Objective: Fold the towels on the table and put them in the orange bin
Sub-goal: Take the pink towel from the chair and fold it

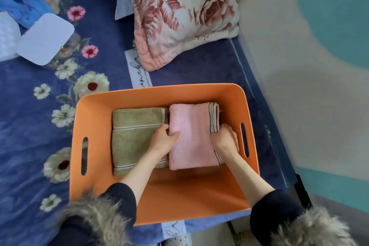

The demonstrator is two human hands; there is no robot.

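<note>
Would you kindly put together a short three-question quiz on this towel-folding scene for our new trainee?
1. True or false: the green towel lies outside the orange bin.
2. Which towel do both hands hold? A) the green one B) the pink towel C) neither
3. Fill in: the left hand grips the pink towel's ____ edge, and the right hand grips the opposite, striped edge.

Key:
1. False; it lies folded in the bin, beside the pink towel.
2. B
3. Left, the edge next to the green towel.
</note>
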